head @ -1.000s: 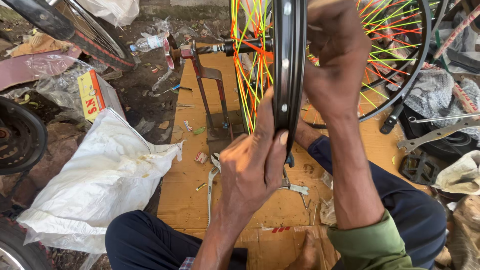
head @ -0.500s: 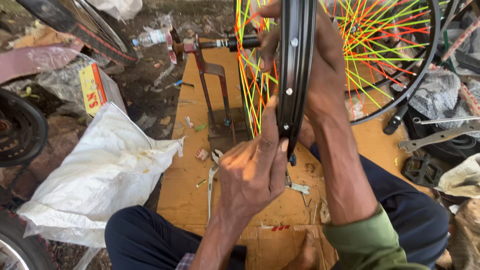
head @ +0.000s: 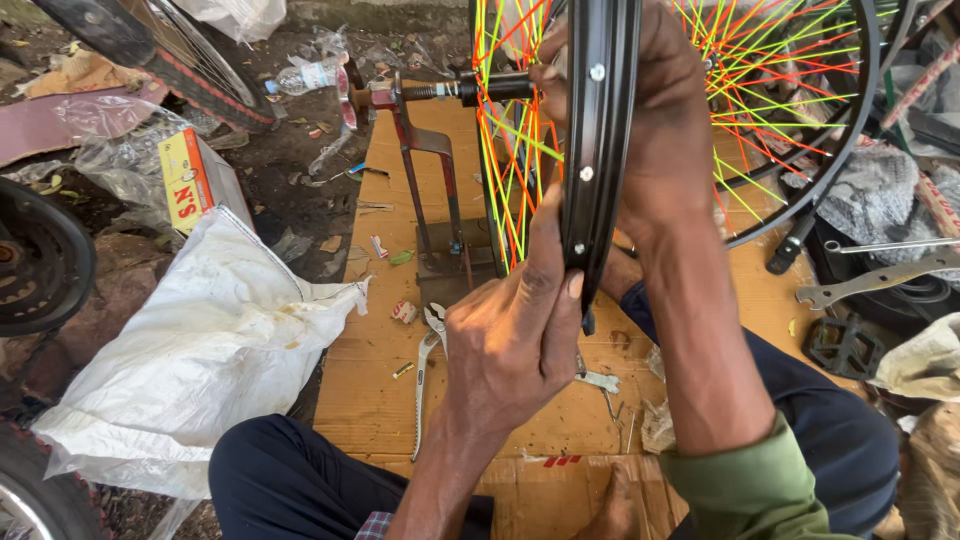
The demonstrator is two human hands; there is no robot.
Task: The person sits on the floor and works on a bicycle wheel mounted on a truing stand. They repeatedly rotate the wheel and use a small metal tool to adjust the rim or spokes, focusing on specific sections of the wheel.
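The left hand (head: 515,335) has a tight grip on the bottom of the black wheel rim (head: 600,140), thumb pressed flat up the rim's edge, fingers wrapped behind where they cannot be seen. The right hand (head: 660,110) grips the rim higher up, curled over it, and its fingers are hidden too. With 2 hands on it the wheel stays steady and upright. The wheel sits on its axle in a red metal stand (head: 430,180), so it hangs free above the cardboard sheet (head: 380,390) on the ground. Bright spokes (head: 510,150) fan out inside. Pliers (head: 428,370) lie just beside the left wrist. A white sack (head: 200,350) lies to the left. The wheel's top is cut off, and the small tool under the rim is hard to make out.
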